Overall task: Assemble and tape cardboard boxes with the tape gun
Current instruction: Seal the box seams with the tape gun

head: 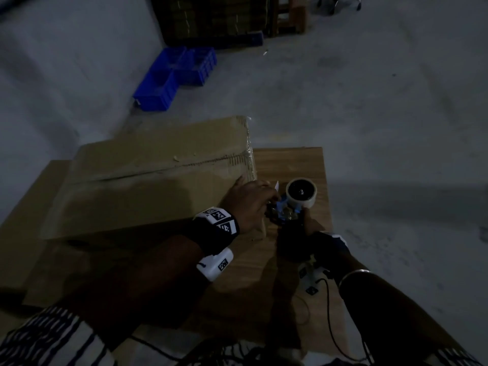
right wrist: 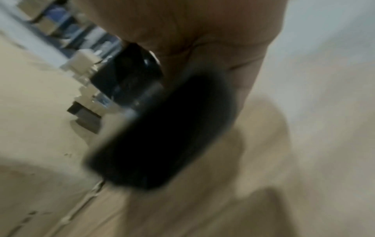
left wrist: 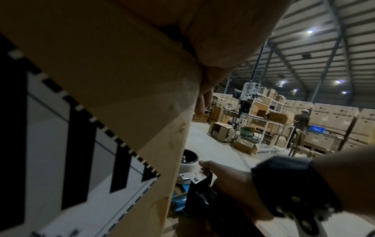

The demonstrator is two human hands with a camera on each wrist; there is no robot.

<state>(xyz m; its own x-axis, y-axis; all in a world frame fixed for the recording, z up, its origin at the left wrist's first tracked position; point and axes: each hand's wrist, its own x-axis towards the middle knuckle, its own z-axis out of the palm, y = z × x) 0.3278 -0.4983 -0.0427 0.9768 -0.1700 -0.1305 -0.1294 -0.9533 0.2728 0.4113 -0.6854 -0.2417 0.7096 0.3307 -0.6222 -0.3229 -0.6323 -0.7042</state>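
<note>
A long brown cardboard box lies on a wooden table, its top seam closed. My left hand rests on the box's right end, with fingers draped over the corner toward the tape gun. The left wrist view shows its palm against the box, whose side bears black printed arrows. My right hand grips the black handle of the tape gun, just right of the box's end. The white tape roll points away from me. In the blurred right wrist view, my palm wraps the handle.
Flat cardboard lies under the box at the left. Blue plastic crates and a dark pallet stack stand on the grey floor beyond. A black cable runs over the table's near right. A person stands by distant shelving.
</note>
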